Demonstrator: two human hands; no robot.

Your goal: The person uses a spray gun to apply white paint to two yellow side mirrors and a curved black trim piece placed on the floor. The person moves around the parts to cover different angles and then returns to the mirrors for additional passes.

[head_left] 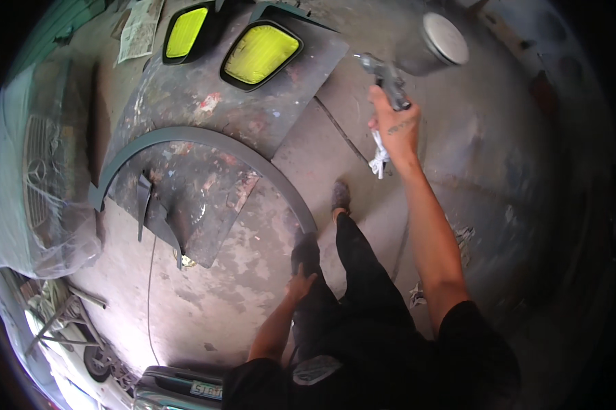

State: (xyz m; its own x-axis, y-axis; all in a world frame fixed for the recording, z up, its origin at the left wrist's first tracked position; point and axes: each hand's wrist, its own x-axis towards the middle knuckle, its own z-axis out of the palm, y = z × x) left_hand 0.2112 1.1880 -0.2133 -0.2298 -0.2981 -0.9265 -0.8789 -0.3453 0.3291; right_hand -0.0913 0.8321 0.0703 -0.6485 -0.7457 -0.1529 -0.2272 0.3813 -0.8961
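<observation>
"While the right hand (395, 130) clasps the spray gun (391, 87) right of the curved strip (185, 134), what could go wrong?"

"A low leftward swing could drag the dangling white cloth (378, 161) across the strip. The left hand (299, 283) is near the knee (305, 250); its grip cannot be told."

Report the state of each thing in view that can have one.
Right hand: closed around the spray gun.
Spray gun: gripped, raised.
Left hand: resting on the left leg.
White cloth: bunched, below the right hand.
Grey curved trim: unmounted.
Cup: seemingly lidded.
Two black frames: centres covered in yellow.
Car: draped in clear plastic.
</observation>
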